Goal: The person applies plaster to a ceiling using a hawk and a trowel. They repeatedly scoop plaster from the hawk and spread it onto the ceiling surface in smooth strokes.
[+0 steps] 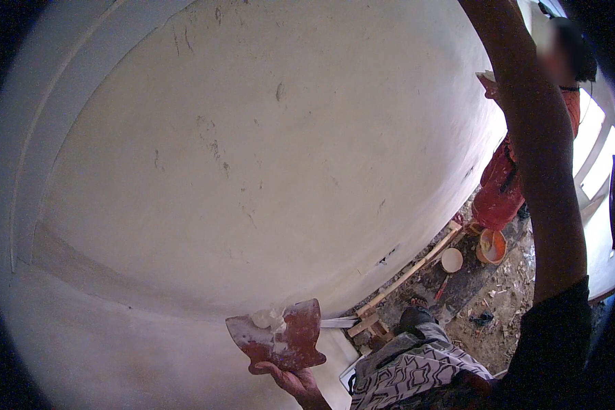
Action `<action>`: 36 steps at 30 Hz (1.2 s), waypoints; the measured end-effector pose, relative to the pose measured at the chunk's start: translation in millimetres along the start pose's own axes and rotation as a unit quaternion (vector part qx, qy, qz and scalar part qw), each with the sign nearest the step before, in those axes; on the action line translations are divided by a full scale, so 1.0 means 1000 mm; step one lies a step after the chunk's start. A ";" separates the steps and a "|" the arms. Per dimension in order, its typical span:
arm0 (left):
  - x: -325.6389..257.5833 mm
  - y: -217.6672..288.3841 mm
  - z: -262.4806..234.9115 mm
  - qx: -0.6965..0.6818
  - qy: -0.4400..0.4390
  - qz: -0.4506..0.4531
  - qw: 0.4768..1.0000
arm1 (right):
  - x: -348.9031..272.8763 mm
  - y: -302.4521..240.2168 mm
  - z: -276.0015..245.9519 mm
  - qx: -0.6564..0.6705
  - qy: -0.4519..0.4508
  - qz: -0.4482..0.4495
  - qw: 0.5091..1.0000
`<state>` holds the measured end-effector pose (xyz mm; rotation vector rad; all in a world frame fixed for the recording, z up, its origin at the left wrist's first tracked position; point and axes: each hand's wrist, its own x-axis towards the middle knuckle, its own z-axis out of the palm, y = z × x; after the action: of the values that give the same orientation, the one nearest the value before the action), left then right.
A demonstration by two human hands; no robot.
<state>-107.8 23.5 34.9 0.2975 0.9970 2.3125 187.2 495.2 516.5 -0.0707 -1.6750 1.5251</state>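
Note:
My left hand point(290, 380) grips the lower edge of a reddish-brown putty board point(299, 342), an irregular flat piece with pointed corners. A lump of white putty point(270, 318) lies on its upper part, and white smears cover its face. The board is in front of a pale plastered wall point(253, 171) marked with dark scuffs and small pits. My right arm point(543, 157) reaches up past the top edge of the view, so my right hand and anything in it are out of sight.
A co-worker in red clothes point(502, 188) is at the right, partly behind my arm. On the littered ground point(492, 294) are an orange bucket point(492, 247), a round whitish container point(452, 260) and a red-handled tool point(442, 287). Wooden lengths point(413, 266) lie along the wall's foot.

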 end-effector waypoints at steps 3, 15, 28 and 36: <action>-0.020 0.005 -0.012 0.004 0.063 0.010 0.998 | 0.019 0.062 0.004 0.073 0.003 0.020 0.997; -0.006 -0.001 -0.015 -0.005 0.067 0.030 0.997 | -0.047 0.177 0.034 -0.021 0.319 -0.169 0.932; -0.010 0.002 0.002 -0.183 0.003 -0.071 0.981 | 0.015 0.225 0.068 0.052 0.419 -0.290 0.859; -0.013 0.003 0.018 -0.068 0.152 -0.026 0.986 | 0.020 0.231 0.126 0.034 0.408 -0.269 0.872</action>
<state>-91.0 24.3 50.3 -0.1396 0.9693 2.4084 -11.5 465.3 346.2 -0.1693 -0.8511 0.9175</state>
